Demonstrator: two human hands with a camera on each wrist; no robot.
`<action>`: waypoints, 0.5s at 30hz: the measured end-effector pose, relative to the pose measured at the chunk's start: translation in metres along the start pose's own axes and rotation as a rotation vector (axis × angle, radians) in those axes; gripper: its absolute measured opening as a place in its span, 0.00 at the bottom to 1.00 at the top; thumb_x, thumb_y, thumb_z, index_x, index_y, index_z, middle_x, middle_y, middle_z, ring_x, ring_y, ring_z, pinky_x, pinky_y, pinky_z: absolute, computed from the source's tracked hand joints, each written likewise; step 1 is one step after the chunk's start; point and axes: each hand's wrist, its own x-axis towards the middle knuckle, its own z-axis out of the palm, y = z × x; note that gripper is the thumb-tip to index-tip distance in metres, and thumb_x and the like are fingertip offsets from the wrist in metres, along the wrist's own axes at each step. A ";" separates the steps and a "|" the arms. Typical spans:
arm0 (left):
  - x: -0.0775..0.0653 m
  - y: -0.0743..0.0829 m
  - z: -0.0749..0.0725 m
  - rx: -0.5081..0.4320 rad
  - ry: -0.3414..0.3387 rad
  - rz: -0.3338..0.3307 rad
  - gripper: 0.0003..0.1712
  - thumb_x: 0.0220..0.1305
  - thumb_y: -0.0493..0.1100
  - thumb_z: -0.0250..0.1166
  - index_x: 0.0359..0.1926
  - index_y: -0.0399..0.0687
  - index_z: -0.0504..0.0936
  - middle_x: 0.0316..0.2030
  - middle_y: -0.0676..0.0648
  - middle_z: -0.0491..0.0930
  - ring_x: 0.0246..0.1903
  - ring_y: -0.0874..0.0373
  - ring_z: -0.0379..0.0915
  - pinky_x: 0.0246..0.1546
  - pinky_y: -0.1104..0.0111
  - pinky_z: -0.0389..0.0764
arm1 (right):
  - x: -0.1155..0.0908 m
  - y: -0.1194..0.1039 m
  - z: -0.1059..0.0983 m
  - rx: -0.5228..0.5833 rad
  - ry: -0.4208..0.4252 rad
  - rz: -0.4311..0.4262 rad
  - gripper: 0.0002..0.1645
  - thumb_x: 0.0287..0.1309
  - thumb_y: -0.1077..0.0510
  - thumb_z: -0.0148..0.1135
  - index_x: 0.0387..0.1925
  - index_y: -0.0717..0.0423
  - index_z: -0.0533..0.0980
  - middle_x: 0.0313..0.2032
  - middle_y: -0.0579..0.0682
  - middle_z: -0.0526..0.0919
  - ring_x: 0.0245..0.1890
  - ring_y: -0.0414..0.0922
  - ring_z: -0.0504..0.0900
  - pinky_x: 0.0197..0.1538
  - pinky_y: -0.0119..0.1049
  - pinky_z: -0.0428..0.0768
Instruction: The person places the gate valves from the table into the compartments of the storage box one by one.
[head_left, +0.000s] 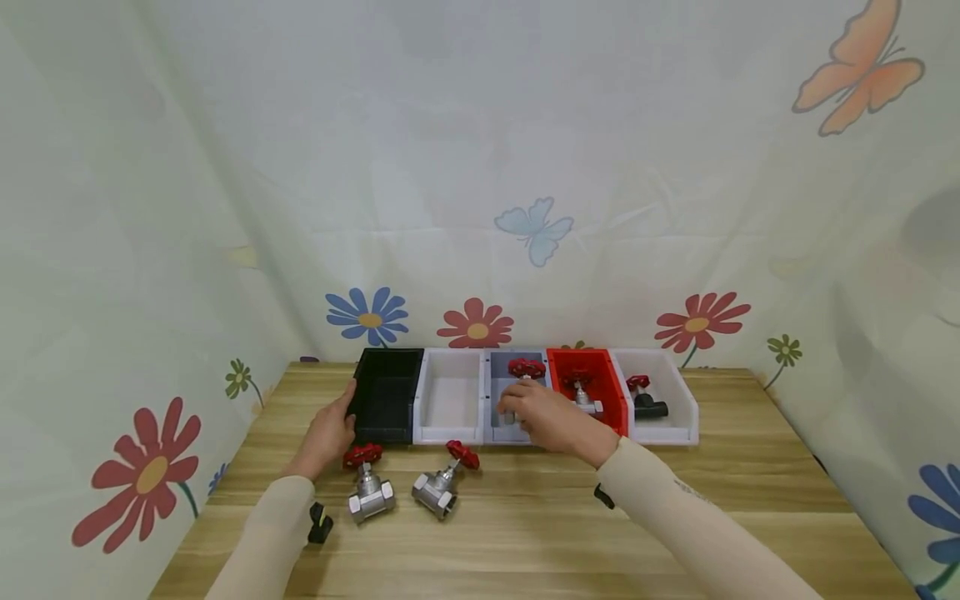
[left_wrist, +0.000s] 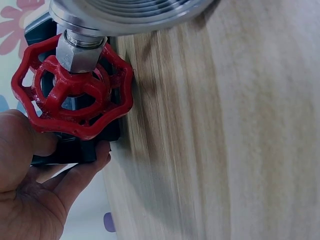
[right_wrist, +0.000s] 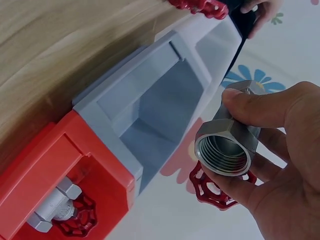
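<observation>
My right hand grips a steel gate valve by its body, above the grey bin; the red handwheel points toward the back wall in the head view. In the right wrist view the threaded opening faces the camera. My left hand pinches the left wall of the black bin between thumb and fingers. Just in front of that bin, a second gate valve lies on the table, its red handwheel overlapping the bin in the left wrist view. Another gate valve lies to its right.
Several bins stand side by side along the back of the wooden table. A white bin sits between black and grey. The red bin holds a gate valve; the right-hand white bin holds a black-bodied valve.
</observation>
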 end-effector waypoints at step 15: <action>0.000 0.001 -0.001 0.016 -0.014 -0.026 0.40 0.66 0.30 0.55 0.76 0.36 0.51 0.62 0.24 0.70 0.36 0.46 0.75 0.44 0.51 0.79 | 0.023 0.016 0.016 0.047 -0.088 0.114 0.19 0.54 0.64 0.70 0.48 0.46 0.82 0.52 0.46 0.83 0.52 0.44 0.77 0.57 0.38 0.81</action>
